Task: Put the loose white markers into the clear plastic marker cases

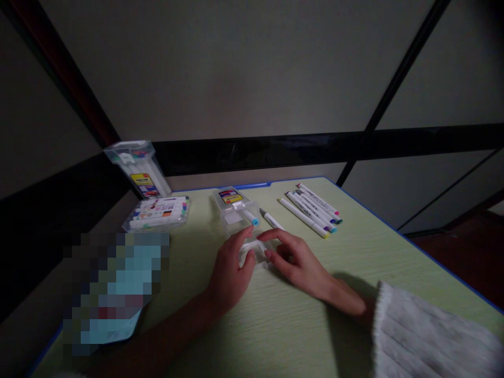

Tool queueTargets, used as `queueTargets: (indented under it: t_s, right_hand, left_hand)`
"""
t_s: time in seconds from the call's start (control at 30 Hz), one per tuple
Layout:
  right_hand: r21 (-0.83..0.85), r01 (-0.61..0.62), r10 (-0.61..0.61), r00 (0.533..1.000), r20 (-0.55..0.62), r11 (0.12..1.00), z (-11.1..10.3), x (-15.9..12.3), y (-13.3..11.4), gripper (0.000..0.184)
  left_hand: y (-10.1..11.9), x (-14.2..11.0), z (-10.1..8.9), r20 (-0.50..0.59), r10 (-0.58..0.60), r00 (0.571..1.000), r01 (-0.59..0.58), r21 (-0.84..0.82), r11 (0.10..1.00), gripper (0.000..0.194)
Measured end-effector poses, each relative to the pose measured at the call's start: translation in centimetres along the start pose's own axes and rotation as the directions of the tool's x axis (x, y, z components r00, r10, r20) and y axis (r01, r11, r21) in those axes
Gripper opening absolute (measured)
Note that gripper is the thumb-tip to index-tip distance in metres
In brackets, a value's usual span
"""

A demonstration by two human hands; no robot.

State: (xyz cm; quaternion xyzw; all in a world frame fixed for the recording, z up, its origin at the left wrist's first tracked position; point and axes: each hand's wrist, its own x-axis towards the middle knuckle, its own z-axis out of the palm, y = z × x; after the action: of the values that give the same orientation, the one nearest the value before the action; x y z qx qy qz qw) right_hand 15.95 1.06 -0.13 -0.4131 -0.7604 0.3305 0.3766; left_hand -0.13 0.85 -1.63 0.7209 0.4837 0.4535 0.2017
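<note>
A clear plastic marker case lies on its side in the middle of the pale green table, with one blue-capped marker sticking out of it. My left hand and my right hand meet just in front of it, fingers pinched on the case's clear lid. A grey-tipped marker lies on the table just beyond my right fingers.
Several white markers with coloured caps lie in a row at the back right. A full marker case lies at the back left, with another clear case standing behind it. A pixelated patch covers the left front. The table's blue edge runs along the right.
</note>
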Motion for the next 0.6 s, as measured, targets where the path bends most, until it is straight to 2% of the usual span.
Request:
queueTargets:
  t_s: [0.1, 0.23, 0.37, 0.6]
  right_hand:
    - [0.005, 0.025, -0.025, 0.999, -0.043, 1.000, 0.0, 0.1, 0.0, 0.016]
    - [-0.020, -0.001, -0.003, 0.984, -0.178, 1.000, -0.2, 0.4, 0.4, 0.007]
    - [-0.111, -0.018, -0.013, 0.963, -0.271, 0.994, -0.6, 0.7, 1.3, 0.007]
    - [-0.346, 0.007, -0.101, 0.962, -0.253, 0.938, -0.8, 1.0, 2.8, 0.022]
  left_hand:
    - [0.1, 0.0, 0.0, 0.001, 0.003, 1.000, -0.003, 0.014, 1.000, 0.038]
    - [0.1, 0.1, 0.0, -0.002, 0.034, 0.999, -0.034, 0.032, 0.999, 0.037]
    - [0.2, 0.1, -0.1, -0.003, 0.034, 0.999, -0.034, 0.038, 0.999, 0.038]
    - [0.0, 0.1, -0.1, -0.004, 0.007, 1.000, -0.007, 0.036, 0.999, 0.037]
